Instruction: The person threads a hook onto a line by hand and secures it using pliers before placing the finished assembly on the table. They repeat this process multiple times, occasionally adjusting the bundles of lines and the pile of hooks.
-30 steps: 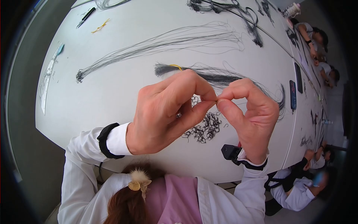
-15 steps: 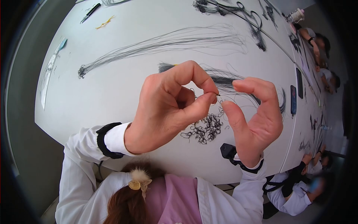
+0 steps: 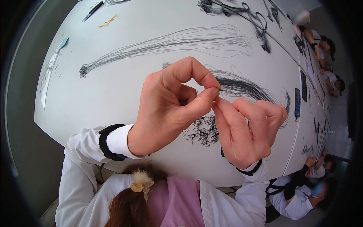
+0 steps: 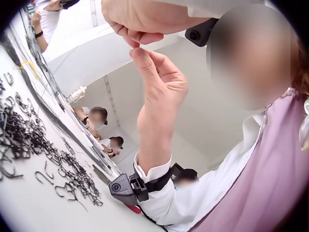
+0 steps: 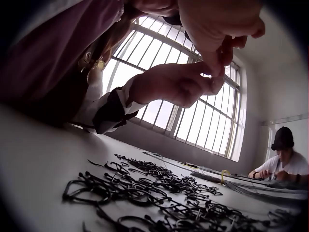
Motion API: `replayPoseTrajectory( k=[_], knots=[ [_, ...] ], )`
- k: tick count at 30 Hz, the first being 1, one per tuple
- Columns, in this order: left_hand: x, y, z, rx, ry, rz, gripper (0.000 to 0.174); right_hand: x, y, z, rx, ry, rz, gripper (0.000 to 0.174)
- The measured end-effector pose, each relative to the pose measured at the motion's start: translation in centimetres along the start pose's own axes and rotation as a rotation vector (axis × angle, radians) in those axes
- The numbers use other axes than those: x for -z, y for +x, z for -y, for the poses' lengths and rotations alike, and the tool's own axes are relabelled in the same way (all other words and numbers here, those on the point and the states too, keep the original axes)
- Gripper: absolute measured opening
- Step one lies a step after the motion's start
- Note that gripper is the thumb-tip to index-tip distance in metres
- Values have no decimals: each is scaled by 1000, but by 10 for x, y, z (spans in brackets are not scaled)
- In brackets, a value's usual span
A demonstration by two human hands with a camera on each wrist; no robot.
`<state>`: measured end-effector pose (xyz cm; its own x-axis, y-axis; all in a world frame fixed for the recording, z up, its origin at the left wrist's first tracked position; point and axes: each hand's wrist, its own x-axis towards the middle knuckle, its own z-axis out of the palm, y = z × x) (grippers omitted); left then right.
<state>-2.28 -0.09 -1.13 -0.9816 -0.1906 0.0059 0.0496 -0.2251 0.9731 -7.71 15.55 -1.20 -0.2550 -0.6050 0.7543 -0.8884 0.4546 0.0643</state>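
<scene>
My left hand (image 3: 172,108) pinches a small dark piece (image 3: 221,90) between thumb and index fingertip, above the table. The right hand (image 3: 245,128) is turned with its back upward, its thumb and fingertips pinched together against the left fingertips at that piece; its exact hold is hidden. In the left wrist view the right hand (image 4: 159,79) reaches up to the left hand (image 4: 149,19). Below the hands lies a pile of black hooks (image 3: 204,132), partly covered by the right hand. A dark bundle of strands (image 3: 242,85) lies behind them.
On the white table (image 3: 102,98) are a looser strand bundle (image 3: 151,47), a black pen (image 3: 92,11), a yellow tie (image 3: 108,20), a ruler (image 3: 49,77) and a phone (image 3: 297,102). More dark strands (image 3: 261,34) lie at the far side. Other people sit at the right.
The right hand opened and drew away from the left, then came back with its wrist turned and its fingertips meeting the left ones. The left hand kept its pinch.
</scene>
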Motion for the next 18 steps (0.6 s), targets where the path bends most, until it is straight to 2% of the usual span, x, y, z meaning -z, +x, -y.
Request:
replayPoseTrajectory(
  k=[2,4,7,11,14,17,18],
  knots=[
    [2,0,6,-177,164,-6,5,2,1,3,55,-105,34,26],
    [4,0,8,-244,252,5,6,1,2,5,180,-243,-32,20],
    [4,-1,4,-340,385,17,9,1,3,4,231,-302,-65,15],
    [2,0,7,-469,492,8,11,10,7,7,202,-290,-56,13],
    [4,1,8,-495,520,54,10,18,10,1,230,-265,-50,16],
    [2,-3,7,-478,517,75,10,19,11,0,136,-173,-39,21],
    [2,-4,6,-478,516,83,10,18,10,-1,48,-82,-46,23]
  ],
)
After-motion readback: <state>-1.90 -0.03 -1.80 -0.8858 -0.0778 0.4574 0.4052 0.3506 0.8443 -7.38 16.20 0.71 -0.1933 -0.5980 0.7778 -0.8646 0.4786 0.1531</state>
